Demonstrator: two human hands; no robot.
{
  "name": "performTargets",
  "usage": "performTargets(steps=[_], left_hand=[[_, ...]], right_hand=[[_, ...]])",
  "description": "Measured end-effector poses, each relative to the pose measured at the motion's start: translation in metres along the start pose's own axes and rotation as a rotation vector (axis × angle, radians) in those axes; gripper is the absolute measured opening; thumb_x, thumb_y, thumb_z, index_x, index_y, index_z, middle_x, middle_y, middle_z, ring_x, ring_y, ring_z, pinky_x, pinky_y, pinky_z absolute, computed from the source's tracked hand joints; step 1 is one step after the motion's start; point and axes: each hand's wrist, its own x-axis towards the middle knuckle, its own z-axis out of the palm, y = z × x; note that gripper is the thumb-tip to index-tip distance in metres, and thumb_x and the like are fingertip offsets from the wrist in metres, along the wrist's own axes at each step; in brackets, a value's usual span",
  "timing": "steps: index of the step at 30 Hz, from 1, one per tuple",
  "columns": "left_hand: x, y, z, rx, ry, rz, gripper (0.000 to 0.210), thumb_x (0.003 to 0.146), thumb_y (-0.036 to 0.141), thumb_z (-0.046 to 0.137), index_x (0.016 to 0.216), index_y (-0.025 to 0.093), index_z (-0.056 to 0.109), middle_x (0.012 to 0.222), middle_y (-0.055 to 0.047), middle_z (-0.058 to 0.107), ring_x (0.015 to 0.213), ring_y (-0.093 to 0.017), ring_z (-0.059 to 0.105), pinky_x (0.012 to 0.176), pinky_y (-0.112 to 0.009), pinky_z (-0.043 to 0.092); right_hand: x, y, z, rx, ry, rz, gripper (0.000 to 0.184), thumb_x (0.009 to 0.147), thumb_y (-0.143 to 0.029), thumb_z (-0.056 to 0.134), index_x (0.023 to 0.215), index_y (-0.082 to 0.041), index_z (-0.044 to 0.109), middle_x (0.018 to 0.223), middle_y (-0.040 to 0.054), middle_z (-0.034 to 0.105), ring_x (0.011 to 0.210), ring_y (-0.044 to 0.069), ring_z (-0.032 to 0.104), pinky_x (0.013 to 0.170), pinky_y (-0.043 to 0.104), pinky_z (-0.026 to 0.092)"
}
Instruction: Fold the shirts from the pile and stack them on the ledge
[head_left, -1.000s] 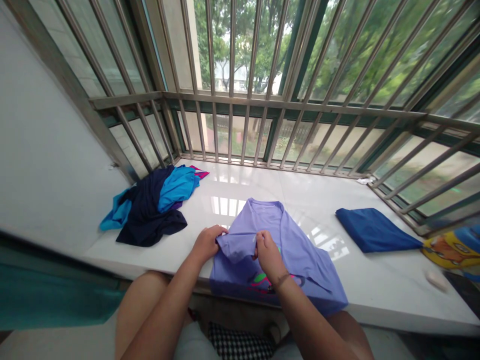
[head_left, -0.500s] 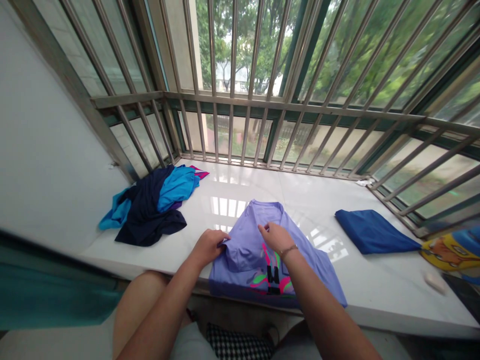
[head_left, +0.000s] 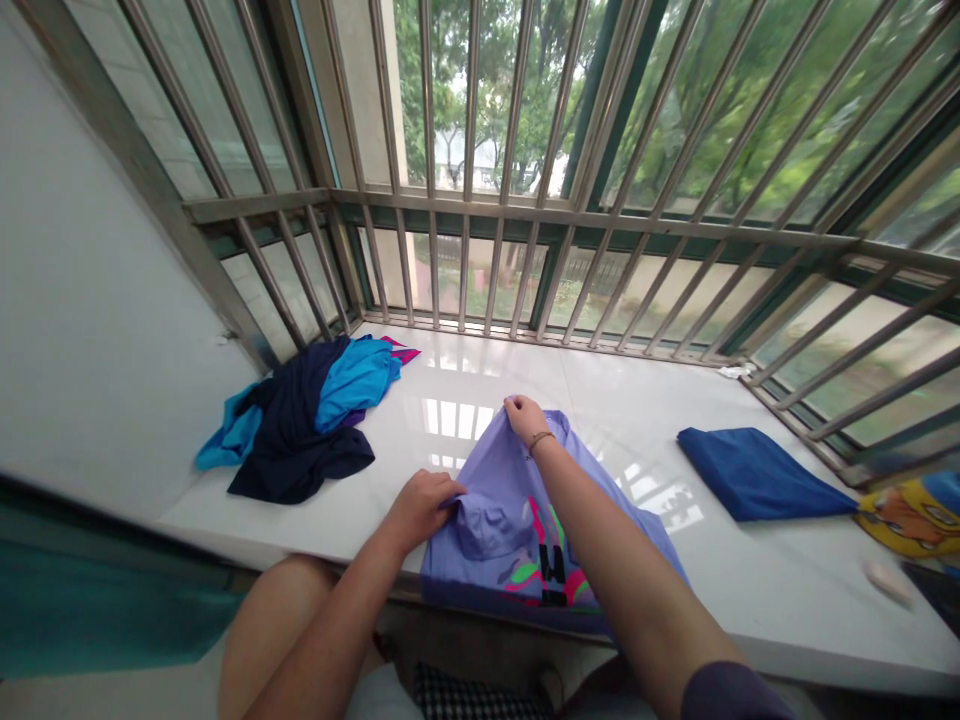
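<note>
A lavender T-shirt [head_left: 491, 530] with a pink, green and black print lies on the white window ledge, its collar toward the window and its lower part at the front edge. My left hand [head_left: 426, 508] pinches the shirt's left side near the sleeve, where the cloth bunches up. My right hand [head_left: 528, 418] is closed on the shirt at the left end of the collar, and my right forearm crosses over the shirt. The forearm hides part of the print and the middle of the shirt.
A heap of dark navy and bright blue clothes [head_left: 300, 430] lies at the left of the ledge [head_left: 637, 400]. At the right are a folded blue garment [head_left: 757, 475], a yellow cartoon-printed item [head_left: 911, 515] and a small pale object [head_left: 889, 582]. Metal bars [head_left: 491, 270] line the window behind.
My right hand has moved from above the shirt's chest up and left to the collar and now grips it. My left hand keeps its hold at the side.
</note>
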Motion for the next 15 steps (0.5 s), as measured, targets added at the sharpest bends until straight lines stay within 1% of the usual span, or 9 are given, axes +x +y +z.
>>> performTargets(steps=[3, 5, 7, 11, 15], left_hand=[[0.000, 0.000, -0.001, -0.012, -0.001, -0.021, 0.041, 0.084, 0.004, 0.066, 0.115, 0.028, 0.079, 0.100, -0.004, 0.078, 0.097, -0.023, 0.072, 0.090, -0.036, 0.048], [0.000, 0.002, -0.002, -0.037, -0.006, -0.047, 0.042, 0.084, 0.004, 0.065, 0.116, 0.028, 0.079, 0.102, -0.004, 0.078, 0.097, -0.023, 0.072, 0.090, -0.036, 0.048], [-0.002, 0.004, -0.005, -0.083, -0.005, -0.087, 0.045, 0.083, 0.003, 0.064, 0.117, 0.028, 0.079, 0.102, -0.003, 0.078, 0.096, -0.022, 0.072, 0.090, -0.034, 0.049], [-0.008, 0.007, -0.007, -0.140, 0.048, -0.196, 0.046, 0.084, 0.004, 0.063, 0.119, 0.028, 0.079, 0.096, -0.002, 0.077, 0.090, -0.021, 0.071, 0.089, -0.032, 0.049], [-0.015, 0.004, -0.008, -0.139, 0.158, -0.341, 0.032, 0.087, 0.010, 0.064, 0.110, 0.024, 0.079, 0.087, -0.001, 0.074, 0.079, -0.019, 0.067, 0.083, -0.031, 0.050]], right_hand=[[-0.002, 0.018, 0.005, 0.100, 0.016, 0.033, 0.047, 0.109, -0.049, 0.031, 0.102, -0.019, 0.068, 0.091, 0.0036, 0.074, 0.082, 0.018, 0.067, 0.073, 0.025, 0.048], [-0.003, 0.029, 0.010, 0.153, 0.005, 0.067, 0.047, 0.109, -0.049, 0.030, 0.101, -0.019, 0.066, 0.084, 0.0026, 0.072, 0.075, 0.017, 0.066, 0.067, 0.024, 0.047], [-0.003, 0.036, 0.015, 0.194, 0.001, 0.092, 0.046, 0.108, -0.050, 0.033, 0.098, -0.019, 0.065, 0.081, 0.0028, 0.071, 0.071, 0.017, 0.065, 0.065, 0.024, 0.046], [0.001, 0.041, 0.020, 0.255, 0.010, 0.112, 0.044, 0.107, -0.052, 0.040, 0.094, -0.020, 0.066, 0.083, 0.0048, 0.073, 0.073, 0.018, 0.065, 0.067, 0.025, 0.046], [0.011, 0.042, 0.022, 0.288, 0.032, 0.123, 0.035, 0.105, -0.046, 0.049, 0.094, -0.019, 0.069, 0.091, 0.0066, 0.076, 0.082, 0.019, 0.068, 0.074, 0.026, 0.048]])
